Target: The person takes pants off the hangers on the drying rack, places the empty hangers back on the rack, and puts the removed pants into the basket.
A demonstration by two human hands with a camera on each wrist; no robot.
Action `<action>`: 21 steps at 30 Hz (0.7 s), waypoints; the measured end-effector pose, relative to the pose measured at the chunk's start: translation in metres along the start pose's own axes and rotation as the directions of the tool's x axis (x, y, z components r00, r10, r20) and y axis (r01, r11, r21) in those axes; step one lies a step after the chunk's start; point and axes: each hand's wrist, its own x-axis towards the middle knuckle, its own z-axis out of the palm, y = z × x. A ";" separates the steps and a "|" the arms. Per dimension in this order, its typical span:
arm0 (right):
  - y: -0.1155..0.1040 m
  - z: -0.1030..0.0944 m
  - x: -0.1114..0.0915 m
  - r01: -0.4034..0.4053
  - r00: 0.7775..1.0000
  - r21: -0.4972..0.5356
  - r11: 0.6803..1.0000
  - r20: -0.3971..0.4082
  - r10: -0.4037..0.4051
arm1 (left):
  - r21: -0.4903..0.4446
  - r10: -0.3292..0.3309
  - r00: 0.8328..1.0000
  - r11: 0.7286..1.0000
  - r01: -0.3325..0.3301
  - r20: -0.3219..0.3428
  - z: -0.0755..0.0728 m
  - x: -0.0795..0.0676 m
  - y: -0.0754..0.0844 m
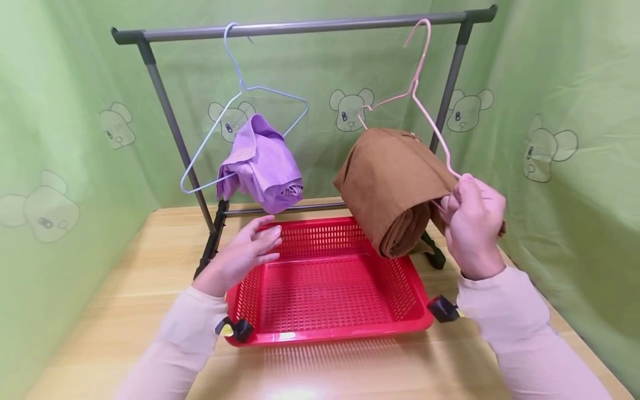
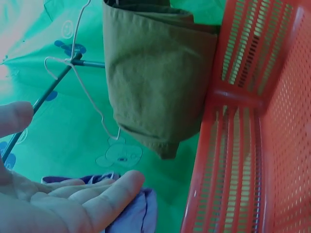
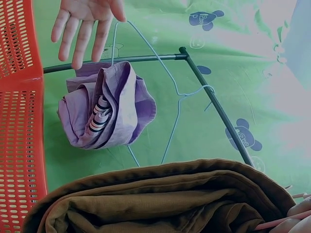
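My right hand grips the lower right corner of a pink hanger, whose hook is up at the rail. A rolled brown garment, apparently trousers, hangs over that hanger's lower bar. With its fingers extended and holding nothing, my left hand hovers over the left side of a red basket. Just above it, a folded purple garment hangs on a blue hanger. In the right wrist view the brown roll fills the bottom, with a bit of the gripping fingers at the corner.
A grey metal rack spans the back, with black feet on the wooden table. Green cloth walls with mouse drawings enclose the space. The basket stands in front of the rack, below both garments.
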 end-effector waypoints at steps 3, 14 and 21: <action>0.000 0.000 0.000 0.003 1.000 0.003 1.000 0.001 -0.003 | -0.023 -0.011 1.000 1.000 0.011 0.009 0.006 0.005 0.002; 0.000 0.001 0.000 0.005 1.000 0.000 1.000 0.002 -0.005 | -0.198 -0.059 0.998 0.979 0.056 -0.008 0.033 0.028 0.006; 0.001 0.001 0.000 0.009 1.000 0.004 1.000 0.004 -0.009 | -0.245 -0.089 0.996 0.966 0.085 -0.003 0.049 0.044 0.007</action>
